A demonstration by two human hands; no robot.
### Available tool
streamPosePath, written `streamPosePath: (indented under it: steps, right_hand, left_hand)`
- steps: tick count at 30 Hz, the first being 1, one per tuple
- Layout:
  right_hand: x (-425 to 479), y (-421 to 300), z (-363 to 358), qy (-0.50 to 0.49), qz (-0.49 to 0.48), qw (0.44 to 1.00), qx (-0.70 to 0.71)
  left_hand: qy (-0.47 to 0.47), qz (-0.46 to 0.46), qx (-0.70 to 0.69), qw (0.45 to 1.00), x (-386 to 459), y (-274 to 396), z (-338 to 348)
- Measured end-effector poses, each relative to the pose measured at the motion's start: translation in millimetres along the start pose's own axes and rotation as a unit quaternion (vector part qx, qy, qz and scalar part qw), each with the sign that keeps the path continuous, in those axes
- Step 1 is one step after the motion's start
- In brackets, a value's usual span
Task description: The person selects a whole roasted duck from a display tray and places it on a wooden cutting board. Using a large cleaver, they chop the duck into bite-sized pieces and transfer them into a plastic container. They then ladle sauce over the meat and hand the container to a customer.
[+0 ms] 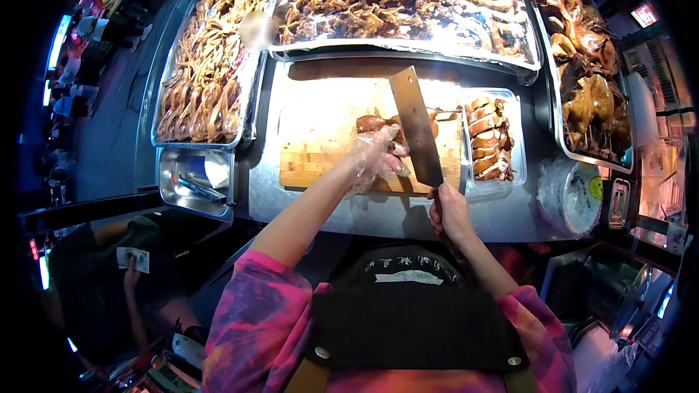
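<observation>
My left hand (pixel 382 155), in a clear plastic glove, rests on a brown piece of cooked poultry (pixel 371 123), its fingers bent against the near side. The meat lies on a wooden chopping board (pixel 311 147); part of it is hidden behind the blade. My bare right hand (pixel 452 210) grips the handle of a broad cleaver (pixel 418 125). Its blade points away from me and overlaps the meat in view; whether it touches is not clear. Right of the board, a clear plastic container (pixel 520 136) holds chopped, glazed meat (pixel 483 142).
Metal trays of cooked meat stand at the left (pixel 158 114), back (pixel 404 50) and right (pixel 560 136). A small steel pan (pixel 164 180) holds a blue-handled object. Wrapped round containers (pixel 568 196) sit right. At lower left, a person's hand (pixel 131 278) holds paper.
</observation>
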State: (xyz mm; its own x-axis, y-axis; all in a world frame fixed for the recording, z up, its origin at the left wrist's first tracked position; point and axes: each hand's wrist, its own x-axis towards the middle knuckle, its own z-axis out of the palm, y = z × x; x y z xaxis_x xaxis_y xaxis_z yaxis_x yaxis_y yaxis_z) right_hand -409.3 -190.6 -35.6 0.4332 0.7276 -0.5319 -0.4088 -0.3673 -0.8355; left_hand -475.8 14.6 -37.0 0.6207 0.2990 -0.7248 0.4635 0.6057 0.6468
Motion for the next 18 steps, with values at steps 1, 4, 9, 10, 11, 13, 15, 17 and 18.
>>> streamPosePath:
  steps: [1, 4, 9, 10, 11, 13, 15, 17, 18]
  right_hand:
    - [2, 2, 0, -0.004, -0.005, 1.000, -0.005]
    - [2, 3, -3, -0.013, 0.001, 1.000, -0.014]
    - [5, 9, 5, -0.048, 0.032, 0.998, 0.032]
    - [5, 11, 7, -0.056, 0.035, 0.997, 0.042]
    - [5, 12, 9, -0.063, 0.039, 0.996, 0.053]
    - [6, 13, 12, -0.073, 0.027, 0.996, 0.053]
    - [7, 12, 16, -0.073, 0.026, 0.996, 0.054]
    - [8, 7, 24, -0.063, 0.037, 0.996, 0.056]
    - [8, 6, 28, -0.057, 0.041, 0.995, 0.064]
  left_hand:
    - [0.002, -0.001, 0.035, 0.999, -3, -3, -7]
    - [0.033, -0.028, 0.208, 0.977, -28, 17, -36]
    - [0.147, 0.328, 0.405, 0.841, -19, 18, -75]
    - [0.159, 0.400, 0.429, 0.794, -13, 16, -78]
    - [0.143, 0.415, 0.452, 0.776, -6, 15, -80]
    - [0.107, 0.441, 0.497, 0.740, 7, 14, -82]
    - [0.071, 0.400, 0.451, 0.795, 12, 13, -80]
    - [0.068, 0.338, 0.449, 0.824, 13, 15, -77]
    - [0.073, 0.326, 0.444, 0.831, 13, 15, -77]
